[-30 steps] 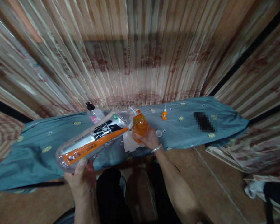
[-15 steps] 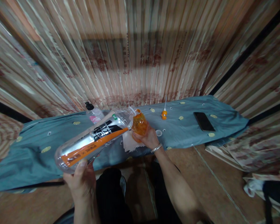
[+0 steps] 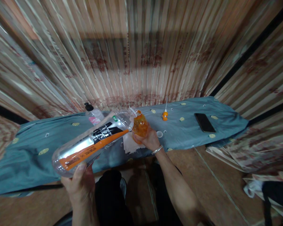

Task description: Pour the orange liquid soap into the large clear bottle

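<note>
Over the blue cloth-covered surface (image 3: 202,138), the left hand (image 3: 79,182) is clamped around the base of a large clear bottle (image 3: 91,142), tipped so its neck meets the mouth of a small orange bottle (image 3: 139,125). The right hand (image 3: 149,138) is wrapped around that small bottle, holding it upright above a white cloth (image 3: 130,145). Pouring well likely means raising the base slowly and keeping the two mouths aligned. A white cap (image 3: 159,134) and an orange pump top (image 3: 164,116) lie near.
</note>
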`<state>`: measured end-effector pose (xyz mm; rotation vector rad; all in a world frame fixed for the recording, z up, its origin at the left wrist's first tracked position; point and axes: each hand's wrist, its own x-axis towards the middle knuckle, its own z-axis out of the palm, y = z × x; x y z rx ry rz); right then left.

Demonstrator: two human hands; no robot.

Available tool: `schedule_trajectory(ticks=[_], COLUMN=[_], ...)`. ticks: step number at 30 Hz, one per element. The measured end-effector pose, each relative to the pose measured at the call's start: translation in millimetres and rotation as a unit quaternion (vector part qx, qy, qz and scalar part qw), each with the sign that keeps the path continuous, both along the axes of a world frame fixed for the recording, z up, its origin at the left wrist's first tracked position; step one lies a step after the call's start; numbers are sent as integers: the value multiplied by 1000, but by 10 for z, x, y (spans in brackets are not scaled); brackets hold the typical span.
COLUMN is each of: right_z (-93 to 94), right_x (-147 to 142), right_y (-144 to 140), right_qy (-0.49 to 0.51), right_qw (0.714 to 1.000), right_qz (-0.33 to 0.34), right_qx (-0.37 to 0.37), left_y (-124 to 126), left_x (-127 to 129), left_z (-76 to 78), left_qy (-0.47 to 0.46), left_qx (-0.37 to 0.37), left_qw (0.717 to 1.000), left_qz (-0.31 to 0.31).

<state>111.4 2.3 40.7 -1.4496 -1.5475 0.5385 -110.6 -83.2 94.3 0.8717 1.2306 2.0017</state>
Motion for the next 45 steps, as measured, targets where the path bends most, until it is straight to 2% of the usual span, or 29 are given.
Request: schedule_trajectory(ticks=[15,22,35,45], right_z=[73,31,4,-11], right_x=[-9,-13,-20,-62], right_y=[-27,-14,-7,1], right_qy=[9,22,20,38], right_qw=[1000,1000,1000,999], right_qz=[-1,7,-6,-1], right_qx=[-25,6,-5,-10], left_y=[6,37,29,27], left_x=[45,36,52,66], left_z=[77,67,92,105], left_qy=[-2,-4,15,16], left_qx=[14,24,23,22], left_qw=[1000,999,1000,999], left_qz=[14,20,9,34])
